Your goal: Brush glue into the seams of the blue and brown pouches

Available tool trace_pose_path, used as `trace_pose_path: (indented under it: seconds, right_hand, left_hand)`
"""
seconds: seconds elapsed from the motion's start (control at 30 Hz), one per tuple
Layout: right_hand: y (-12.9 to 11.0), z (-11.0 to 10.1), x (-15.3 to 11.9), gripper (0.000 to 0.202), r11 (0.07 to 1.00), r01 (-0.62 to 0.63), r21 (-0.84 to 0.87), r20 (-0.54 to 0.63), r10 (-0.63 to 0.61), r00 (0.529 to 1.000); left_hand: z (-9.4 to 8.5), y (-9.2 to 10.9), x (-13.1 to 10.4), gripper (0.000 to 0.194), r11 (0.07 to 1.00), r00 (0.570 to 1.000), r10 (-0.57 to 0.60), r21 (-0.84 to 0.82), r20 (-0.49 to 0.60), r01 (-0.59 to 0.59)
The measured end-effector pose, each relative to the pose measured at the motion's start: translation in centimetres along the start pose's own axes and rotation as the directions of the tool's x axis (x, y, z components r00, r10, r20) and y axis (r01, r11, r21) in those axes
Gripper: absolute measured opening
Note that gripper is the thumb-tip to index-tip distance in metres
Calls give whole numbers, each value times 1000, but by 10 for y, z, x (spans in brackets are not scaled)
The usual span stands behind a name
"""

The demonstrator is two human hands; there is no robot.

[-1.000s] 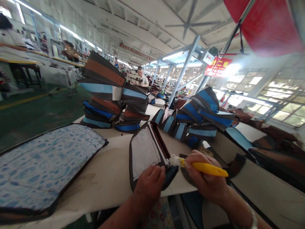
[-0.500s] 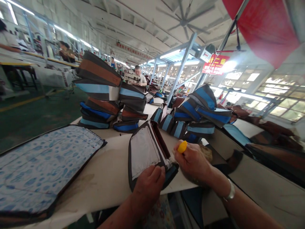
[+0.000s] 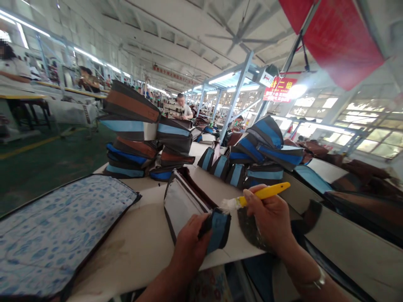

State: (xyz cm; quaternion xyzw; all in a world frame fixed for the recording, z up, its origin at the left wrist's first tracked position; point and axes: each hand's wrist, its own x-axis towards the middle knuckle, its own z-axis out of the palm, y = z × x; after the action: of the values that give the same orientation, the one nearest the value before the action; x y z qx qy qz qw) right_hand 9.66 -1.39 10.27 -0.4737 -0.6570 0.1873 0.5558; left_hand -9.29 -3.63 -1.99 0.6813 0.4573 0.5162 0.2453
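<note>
My left hand (image 3: 193, 239) grips the near end of a dark-edged fabric piece (image 3: 181, 199) with a whitish panel, a brown inner strip and a blue end panel (image 3: 217, 230). The piece stands tilted on the pale table (image 3: 126, 235). In my right hand (image 3: 272, 220) is a yellow-handled brush (image 3: 264, 192), held by fingers closed round its handle. Its white bristles are close to the corner of the piece, just above the blue panel; whether they touch is hard to tell.
A blue-patterned panel (image 3: 63, 226) lies on the left. Stacked blue, brown and grey pieces (image 3: 132, 126) stand behind the work, with more stacks (image 3: 264, 142) at the back right. A person (image 3: 181, 109) sits farther back.
The fabric piece has turned and tilted up, showing its blue end panel. My left hand has shifted down around that end. The brush has swung flatter, so its handle and bristles now show.
</note>
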Motion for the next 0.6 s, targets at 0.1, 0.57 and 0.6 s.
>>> trace_pose_path:
  seconds: [0.1,0.57,0.6]
  right_hand:
    - [10,16,-14,30,947,-178,267,38,175,984]
    - [15,12,-22,31,975,-81,-207,-212,36,977]
    - [15,16,-25,29,985,-66,-160,-180,37,983]
  left_hand:
    - [-4,8,3,17,991,996,-81,-107,33,84]
    - [-1,17,-3,20,948,988,-153,-277,35,156]
    - [-2,17,-2,20,944,986,-164,-284,30,166]
